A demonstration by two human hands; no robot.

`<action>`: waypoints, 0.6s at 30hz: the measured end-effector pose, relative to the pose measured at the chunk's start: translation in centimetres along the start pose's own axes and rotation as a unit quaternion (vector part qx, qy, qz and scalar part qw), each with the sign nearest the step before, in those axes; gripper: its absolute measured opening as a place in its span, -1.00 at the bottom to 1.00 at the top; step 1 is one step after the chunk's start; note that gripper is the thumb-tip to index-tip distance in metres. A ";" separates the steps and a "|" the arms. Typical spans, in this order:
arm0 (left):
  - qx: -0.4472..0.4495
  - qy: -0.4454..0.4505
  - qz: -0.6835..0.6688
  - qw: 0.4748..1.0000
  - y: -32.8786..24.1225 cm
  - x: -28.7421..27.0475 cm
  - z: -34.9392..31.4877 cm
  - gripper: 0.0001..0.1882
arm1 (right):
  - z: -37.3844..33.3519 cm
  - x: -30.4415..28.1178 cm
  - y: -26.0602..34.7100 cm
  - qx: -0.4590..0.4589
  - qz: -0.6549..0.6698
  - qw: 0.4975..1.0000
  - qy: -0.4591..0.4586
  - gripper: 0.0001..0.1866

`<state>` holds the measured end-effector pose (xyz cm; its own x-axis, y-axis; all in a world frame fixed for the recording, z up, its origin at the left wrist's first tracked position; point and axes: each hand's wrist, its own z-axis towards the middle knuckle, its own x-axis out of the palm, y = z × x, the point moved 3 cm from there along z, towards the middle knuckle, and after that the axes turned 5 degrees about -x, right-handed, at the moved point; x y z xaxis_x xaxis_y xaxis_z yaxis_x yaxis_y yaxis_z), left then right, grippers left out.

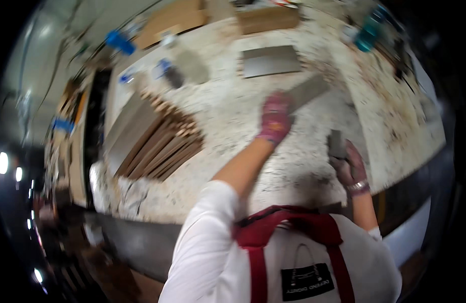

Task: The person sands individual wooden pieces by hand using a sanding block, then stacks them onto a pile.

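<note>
My left hand [276,118], in a pinkish-red glove and blurred, grips the near end of a flat grey-brown board [309,93] over the worktable [233,166]. Lower and to the right, my gloved right hand [353,166] is closed round a small grey block [337,144]; its exact kind does not show. Beyond my left hand lies another grey board [271,61] with notched ends, flat on the table. To the left, several similar boards [159,139] lean together in a row, their notched, pale ends toward the far side.
Clear bottles with blue caps [170,73] are at the far left, near a blue cup-like thing [120,42]. Cardboard [172,21] and a brown box [268,20] line the back. A teal bottle [370,30] is at the far right. The table's edge curves along the front.
</note>
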<state>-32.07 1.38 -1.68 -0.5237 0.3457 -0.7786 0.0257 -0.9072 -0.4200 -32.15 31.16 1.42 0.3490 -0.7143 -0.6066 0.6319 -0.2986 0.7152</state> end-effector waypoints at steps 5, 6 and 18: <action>-0.088 0.216 -0.042 0.972 -0.7 -5.2 2.9 -0.27 | 3.0 -0.1 0.8 -0.019 0.047 0.999 0.003 -0.57; -0.079 0.202 -0.046 0.975 -0.9 -6.5 2.5 -0.28 | 3.3 0.4 0.4 0.047 0.116 0.992 0.003 -0.59; -0.012 0.154 0.073 0.985 -1.9 -10.6 -7.2 -0.25 | 10.0 3.6 1.0 0.204 0.201 0.958 -0.022 -0.54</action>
<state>-20.39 1.16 4.02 -0.2292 0.2709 -0.9349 0.1042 -0.9482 -0.3002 -37.14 21.99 3.47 0.4718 -0.8470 -0.2449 0.1258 -0.2102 0.9695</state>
